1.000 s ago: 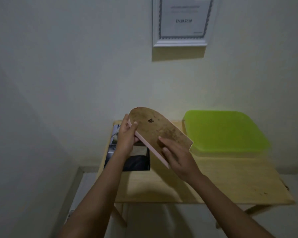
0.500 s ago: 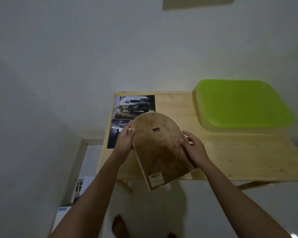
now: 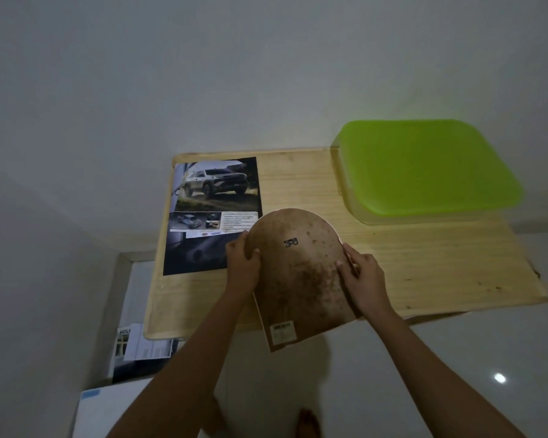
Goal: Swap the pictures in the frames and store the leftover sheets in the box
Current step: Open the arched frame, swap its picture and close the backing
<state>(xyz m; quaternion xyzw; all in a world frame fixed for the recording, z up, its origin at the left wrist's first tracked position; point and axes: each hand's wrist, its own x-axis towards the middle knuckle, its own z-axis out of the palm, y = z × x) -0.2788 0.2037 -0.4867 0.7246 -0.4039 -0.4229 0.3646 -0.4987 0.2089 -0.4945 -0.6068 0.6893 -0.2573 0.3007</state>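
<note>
I hold an arch-topped picture frame (image 3: 298,279) with its stained brown back facing up, over the front edge of the wooden table (image 3: 424,267). My left hand (image 3: 242,263) grips its left edge and my right hand (image 3: 364,279) grips its right edge. A small metal hanger and a barcode sticker show on the back. A car picture sheet (image 3: 212,197) lies flat on the table's left part, partly under the frame. A box with a green lid (image 3: 424,169) sits shut at the table's back right.
The table stands against a white wall. On the floor at the left lie more printed sheets (image 3: 140,352) and a white-blue box (image 3: 108,409). A foot (image 3: 307,422) shows on the glossy floor below the frame.
The view has tilted down from the wall certificate to the table. The frame has come down flatter and closer to me, and both hands now grip its side edges.
</note>
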